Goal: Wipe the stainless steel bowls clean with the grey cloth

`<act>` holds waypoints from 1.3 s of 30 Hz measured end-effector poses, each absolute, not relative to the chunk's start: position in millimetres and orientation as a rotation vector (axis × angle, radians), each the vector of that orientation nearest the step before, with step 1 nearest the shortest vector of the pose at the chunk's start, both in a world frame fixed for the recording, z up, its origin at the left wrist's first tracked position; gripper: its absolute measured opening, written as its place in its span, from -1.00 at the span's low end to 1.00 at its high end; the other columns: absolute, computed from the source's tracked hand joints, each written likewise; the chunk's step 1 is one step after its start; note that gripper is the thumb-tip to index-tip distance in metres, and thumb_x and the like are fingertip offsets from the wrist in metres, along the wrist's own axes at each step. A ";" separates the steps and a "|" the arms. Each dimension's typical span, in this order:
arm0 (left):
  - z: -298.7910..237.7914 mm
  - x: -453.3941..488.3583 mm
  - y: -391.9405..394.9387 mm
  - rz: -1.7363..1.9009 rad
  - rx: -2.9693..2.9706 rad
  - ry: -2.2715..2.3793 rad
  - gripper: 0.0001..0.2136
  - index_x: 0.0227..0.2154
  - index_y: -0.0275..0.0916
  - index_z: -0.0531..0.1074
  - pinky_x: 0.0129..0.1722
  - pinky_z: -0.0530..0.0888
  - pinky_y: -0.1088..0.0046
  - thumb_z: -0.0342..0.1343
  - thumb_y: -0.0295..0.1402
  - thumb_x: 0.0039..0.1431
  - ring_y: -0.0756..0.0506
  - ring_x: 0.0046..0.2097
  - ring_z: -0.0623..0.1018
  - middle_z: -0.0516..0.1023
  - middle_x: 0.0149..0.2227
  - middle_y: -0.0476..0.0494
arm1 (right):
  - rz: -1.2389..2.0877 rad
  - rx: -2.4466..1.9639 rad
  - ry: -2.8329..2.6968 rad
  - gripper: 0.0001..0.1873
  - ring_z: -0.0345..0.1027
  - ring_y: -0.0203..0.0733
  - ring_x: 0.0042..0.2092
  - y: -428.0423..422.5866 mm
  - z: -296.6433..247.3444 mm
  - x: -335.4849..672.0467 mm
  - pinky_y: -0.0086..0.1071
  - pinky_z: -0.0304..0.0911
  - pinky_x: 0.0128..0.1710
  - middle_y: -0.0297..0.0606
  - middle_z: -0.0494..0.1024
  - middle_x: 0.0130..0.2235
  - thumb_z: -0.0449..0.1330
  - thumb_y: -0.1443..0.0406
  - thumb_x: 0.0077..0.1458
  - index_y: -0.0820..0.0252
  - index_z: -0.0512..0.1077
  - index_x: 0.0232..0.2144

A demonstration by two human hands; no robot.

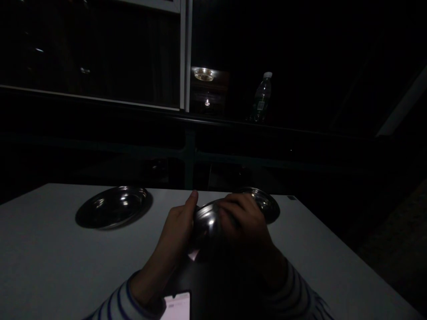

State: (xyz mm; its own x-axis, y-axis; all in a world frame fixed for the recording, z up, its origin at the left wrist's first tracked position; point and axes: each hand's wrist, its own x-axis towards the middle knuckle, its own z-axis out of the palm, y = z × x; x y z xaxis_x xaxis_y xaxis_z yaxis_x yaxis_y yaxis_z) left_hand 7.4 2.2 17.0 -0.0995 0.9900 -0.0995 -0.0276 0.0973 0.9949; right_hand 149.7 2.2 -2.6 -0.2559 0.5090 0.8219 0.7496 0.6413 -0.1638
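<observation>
In dim light, both my hands hold a shiny metal plate [206,222] tilted up over the white table [50,258]. My left hand [175,235] grips the plate's left edge, thumb pointing up. My right hand [245,222] lies curled over its right side, fingers closed on it. Behind my right hand another metal plate [267,205] rests on the table. A third, oval metal plate [113,206] lies flat to the left, apart from my hands. Both my sleeves are striped.
A lit phone screen [176,306] shows at the bottom edge near my left wrist. A plastic water bottle [262,98] stands on a dark ledge behind the table. A window frame [185,53] rises at the back. The table's right edge drops into darkness.
</observation>
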 end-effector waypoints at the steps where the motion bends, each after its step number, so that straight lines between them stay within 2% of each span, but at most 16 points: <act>1: 18.2 7.3 1.8 1.231 1.070 1.321 -0.53 -0.80 -0.24 0.20 -0.68 0.14 0.53 -0.01 0.08 -0.13 0.05 -0.69 0.22 0.22 -0.79 0.05 | -0.285 -1.011 -1.863 -0.84 0.24 -0.22 -0.23 3.7 -0.6 153.5 -0.32 0.18 -0.21 -0.23 0.44 -0.30 0.06 0.38 0.05 0.24 0.43 -0.32; 4: 20.9 6.2 0.7 1.255 1.083 1.336 -0.53 -0.82 -0.24 0.18 -0.70 0.11 0.54 0.00 0.06 -0.13 0.06 -0.71 0.19 0.18 -0.82 0.06 | -0.266 -1.010 -1.815 -0.84 0.24 -0.22 -0.23 2.0 1.0 153.1 -0.32 0.19 -0.22 -0.21 0.43 -0.30 0.07 0.39 0.05 0.26 0.43 -0.33; 8: 22.1 3.5 0.0 1.243 1.128 1.336 -0.55 -0.83 -0.23 0.16 -0.70 0.11 0.53 0.01 0.04 -0.12 0.06 -0.72 0.18 0.17 -0.82 0.07 | -0.296 -0.917 -1.985 -0.84 0.23 -0.19 -0.20 -2.1 -1.8 144.6 -0.27 0.18 -0.19 -0.28 0.44 -0.26 0.09 0.35 0.06 0.17 0.44 -0.30; 14: 23.7 1.3 -0.7 1.266 1.097 1.354 -0.54 -0.80 -0.24 0.21 -0.68 0.16 0.52 0.01 0.08 -0.15 0.03 -0.71 0.23 0.22 -0.80 0.04 | -0.212 -1.024 -1.792 -0.84 0.26 -0.22 -0.24 7.6 -0.5 158.5 -0.30 0.20 -0.20 -0.21 0.43 -0.31 0.06 0.42 0.05 0.28 0.42 -0.31; 20: 21.8 1.6 1.3 1.251 1.110 1.351 -0.52 -0.83 -0.24 0.18 -0.68 0.12 0.52 0.05 0.10 -0.21 0.06 -0.70 0.17 0.16 -0.81 0.07 | -0.320 -0.892 -1.976 -0.84 0.23 -0.18 -0.21 -2.7 -3.0 141.1 -0.26 0.17 -0.19 -0.28 0.44 -0.25 0.09 0.36 0.05 0.17 0.42 -0.29; 26: 22.4 -3.3 3.0 1.265 1.073 1.330 -0.53 -0.80 -0.23 0.19 -0.69 0.12 0.51 0.02 0.09 -0.15 0.05 -0.71 0.20 0.17 -0.81 0.06 | -0.262 -0.985 -1.795 -0.85 0.26 -0.23 -0.24 7.4 2.0 162.4 -0.31 0.22 -0.23 -0.21 0.42 -0.31 0.07 0.42 0.04 0.28 0.41 -0.32; 32: 19.5 -10.1 7.5 1.318 1.063 1.189 -0.51 -0.81 -0.25 0.22 -0.65 0.17 0.51 -0.01 0.10 -0.12 0.04 -0.68 0.24 0.22 -0.78 0.04 | -0.438 -0.887 -1.695 -0.87 0.28 -0.20 -0.27 3.1 7.5 166.5 -0.28 0.24 -0.27 -0.21 0.42 -0.35 0.07 0.45 0.01 0.25 0.39 -0.36; 39: 21.3 -11.1 6.7 1.360 1.136 1.239 -0.51 -0.83 -0.24 0.22 -0.65 0.16 0.51 -0.03 0.08 -0.10 0.04 -0.67 0.21 0.21 -0.79 0.04 | -0.439 -0.909 -1.656 -0.86 0.27 -0.20 -0.26 1.4 7.5 163.2 -0.28 0.25 -0.29 -0.21 0.41 -0.33 0.07 0.42 0.03 0.22 0.40 -0.33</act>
State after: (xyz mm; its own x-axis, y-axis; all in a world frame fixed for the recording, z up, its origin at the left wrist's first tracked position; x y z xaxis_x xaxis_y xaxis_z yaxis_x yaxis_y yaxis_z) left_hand -11.1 6.7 21.3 -0.1276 0.9911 0.0391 -0.0531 -0.0462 0.9975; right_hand 163.2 1.4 7.5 -0.0619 0.3332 0.9408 0.7553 0.6318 -0.1741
